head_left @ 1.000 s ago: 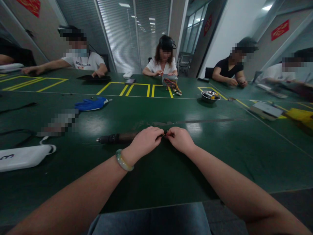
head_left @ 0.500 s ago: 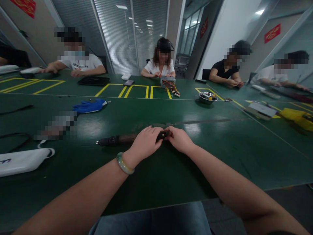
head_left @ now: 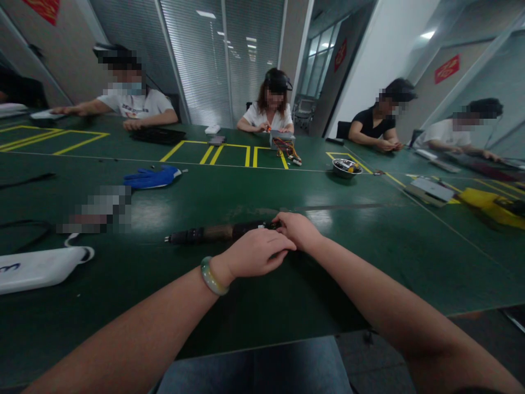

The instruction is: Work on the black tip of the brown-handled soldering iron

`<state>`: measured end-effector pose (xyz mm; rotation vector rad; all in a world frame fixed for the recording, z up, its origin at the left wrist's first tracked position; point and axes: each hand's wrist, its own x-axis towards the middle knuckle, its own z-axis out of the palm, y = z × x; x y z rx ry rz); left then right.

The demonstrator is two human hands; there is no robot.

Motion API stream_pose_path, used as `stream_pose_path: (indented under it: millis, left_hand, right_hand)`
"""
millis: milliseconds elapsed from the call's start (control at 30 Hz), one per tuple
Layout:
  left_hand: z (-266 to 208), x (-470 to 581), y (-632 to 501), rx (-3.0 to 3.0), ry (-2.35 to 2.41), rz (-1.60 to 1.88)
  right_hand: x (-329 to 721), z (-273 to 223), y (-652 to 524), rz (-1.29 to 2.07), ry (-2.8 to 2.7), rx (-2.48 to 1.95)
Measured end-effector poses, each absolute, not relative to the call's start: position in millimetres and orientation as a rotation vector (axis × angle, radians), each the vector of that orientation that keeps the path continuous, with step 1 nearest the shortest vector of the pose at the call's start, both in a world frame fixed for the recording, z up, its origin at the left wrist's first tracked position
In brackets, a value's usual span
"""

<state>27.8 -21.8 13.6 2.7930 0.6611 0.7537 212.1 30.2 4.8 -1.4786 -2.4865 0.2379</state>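
Note:
A dark electric screwdriver (head_left: 217, 233) lies on the green table in front of me, its metal bit pointing left. My right hand (head_left: 301, 230) has its fingers closed at the tool's rear end, where the tips are partly hidden. Just in front of the tool's body is my left hand (head_left: 262, 253), palm down, its fingers stretched toward my right hand and overlapping it in view. Whether the left fingertips touch anything is unclear.
To the left lie a blue glove (head_left: 152, 177), a blurred-out phone-like slab (head_left: 102, 207) and a white power bank (head_left: 36, 269) with a strap. A metal bowl (head_left: 346, 169) of small parts stands farther back. Several people sit across the table, one at a metal box with wires (head_left: 282, 140).
My left hand has come off the screwdriver's body and moved toward me and right, uncovering more of the tool. The right hand stays at the rear end.

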Motion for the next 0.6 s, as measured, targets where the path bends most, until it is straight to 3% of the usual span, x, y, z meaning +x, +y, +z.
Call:
stream_pose_path:
  millis: [300,600]
  left_hand:
    - [11.7,20.6,-18.1,2.763,0.506,0.483]
    - [7.8,22.7,-14.8,2.750,0.492,0.502]
  right_hand:
    - [248.8,-0.1,46.9,0.062,-2.358,-1.645]
    - [524.5,13.9,-8.5,0.026,-1.649,-2.591]
